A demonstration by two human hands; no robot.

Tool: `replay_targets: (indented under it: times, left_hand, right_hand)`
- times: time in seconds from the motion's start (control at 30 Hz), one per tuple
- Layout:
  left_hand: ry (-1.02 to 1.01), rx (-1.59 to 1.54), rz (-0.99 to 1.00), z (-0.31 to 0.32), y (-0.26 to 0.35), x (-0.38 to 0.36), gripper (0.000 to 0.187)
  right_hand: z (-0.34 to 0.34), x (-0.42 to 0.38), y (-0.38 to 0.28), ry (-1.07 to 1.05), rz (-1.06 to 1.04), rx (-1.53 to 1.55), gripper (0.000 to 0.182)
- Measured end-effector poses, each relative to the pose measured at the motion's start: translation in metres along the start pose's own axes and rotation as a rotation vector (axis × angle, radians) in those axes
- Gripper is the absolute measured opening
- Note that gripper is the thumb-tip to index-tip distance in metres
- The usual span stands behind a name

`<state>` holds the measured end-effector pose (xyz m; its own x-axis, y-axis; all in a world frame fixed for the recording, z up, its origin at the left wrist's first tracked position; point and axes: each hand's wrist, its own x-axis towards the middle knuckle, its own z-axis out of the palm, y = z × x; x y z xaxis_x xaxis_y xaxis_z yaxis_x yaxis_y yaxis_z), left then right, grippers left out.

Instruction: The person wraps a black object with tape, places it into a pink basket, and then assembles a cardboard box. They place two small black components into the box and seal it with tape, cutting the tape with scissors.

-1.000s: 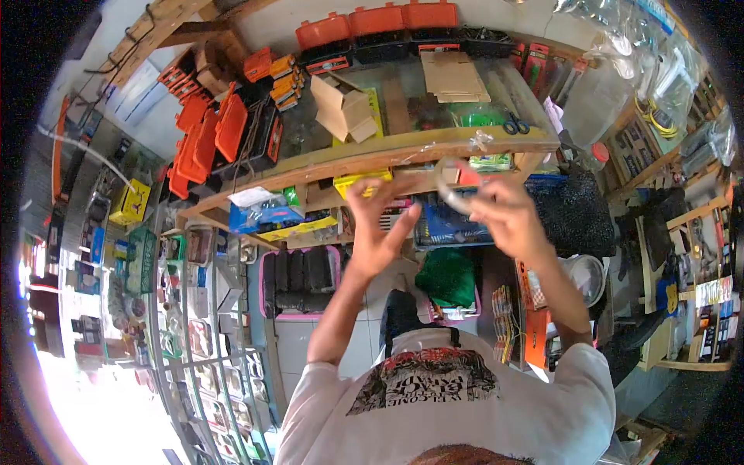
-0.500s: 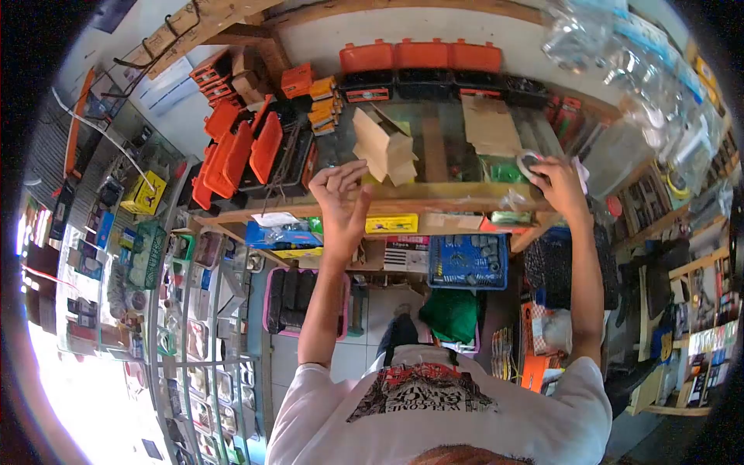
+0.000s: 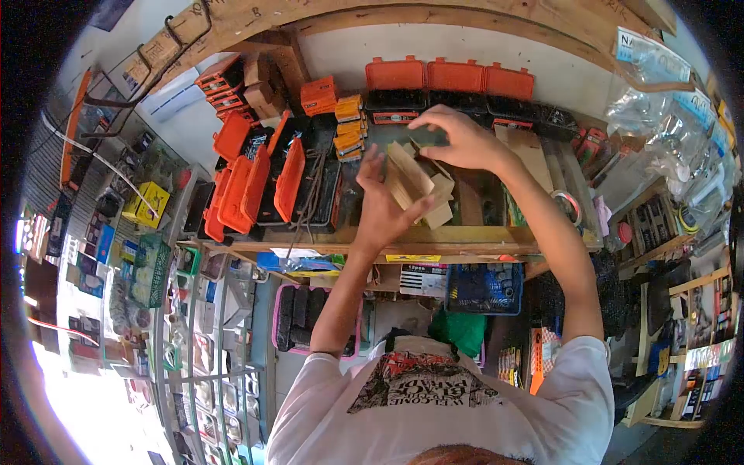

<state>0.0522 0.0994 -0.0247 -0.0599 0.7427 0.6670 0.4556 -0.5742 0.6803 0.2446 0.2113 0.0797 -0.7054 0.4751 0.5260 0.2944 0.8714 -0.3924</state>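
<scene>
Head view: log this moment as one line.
left hand: against cardboard box | right hand: holding small dark item above box | tape roll: lying on shelf

my white shirt (image 3: 434, 403) showing upside-down print reading "WELCOME", smaller shelf labels and package print staying too blurred for reading
</scene>
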Motion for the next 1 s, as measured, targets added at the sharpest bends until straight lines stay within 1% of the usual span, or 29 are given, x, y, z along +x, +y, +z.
replay_targets:
  times: [0.03, 0.07, 0.13, 0.17, 0.27, 0.37, 0.47, 0.57, 0.67, 0.77, 0.87, 1.0]
  left_hand:
    - [-0.015, 0.039, 0.009, 0.002, -0.002, 0.002, 0.11]
    - [-0.033, 0.077, 0.016, 0.004, -0.003, 0.002, 0.112]
    - [-0.047, 0.094, 0.002, 0.004, 0.002, 0.008, 0.109]
    - [-0.053, 0.105, -0.006, 0.003, 0.003, 0.01, 0.107]
    - [-0.074, 0.023, 0.065, 0.001, -0.003, 0.014, 0.106]
    - [-0.147, -0.013, -0.005, -0.005, -0.012, 0.014, 0.102]
    - [-0.153, -0.009, 0.009, -0.011, -0.01, 0.011, 0.093]
    - [-0.197, 0.016, 0.097, -0.015, -0.003, 0.016, 0.08]
    - [-0.167, 0.033, 0.111, -0.013, -0.004, 0.016, 0.076]
    - [-0.182, 0.16, 0.146, -0.015, -0.006, 0.013, 0.071]
    - [-0.196, 0.183, 0.195, -0.017, -0.003, 0.015, 0.068]
    - [-0.258, 0.228, 0.147, -0.019, 0.003, 0.016, 0.065]
  right_hand:
    - [0.005, 0.013, 0.013, -0.047, -0.051, -0.008, 0.043]
    - [0.011, 0.025, 0.024, -0.147, -0.022, -0.022, 0.044]
    - [0.017, 0.047, 0.034, -0.344, 0.038, -0.049, 0.047]
    - [0.02, 0.054, 0.033, -0.402, 0.138, -0.034, 0.044]
    - [0.025, 0.067, 0.038, -0.483, 0.152, -0.004, 0.033]
    - [0.026, 0.069, 0.046, -0.413, 0.123, -0.02, 0.022]
    - [0.025, 0.07, 0.057, -0.418, 0.183, 0.061, 0.02]
    - [0.023, 0.073, 0.067, -0.477, 0.277, 0.072, 0.019]
    - [0.018, 0.076, 0.069, -0.521, 0.512, 0.176, 0.018]
    - [0.012, 0.08, 0.063, -0.564, 0.753, 0.262, 0.019]
    - [0.012, 0.083, 0.072, -0.622, 0.764, 0.28, 0.024]
    - [0.01, 0.087, 0.061, -0.699, 0.876, 0.212, 0.027]
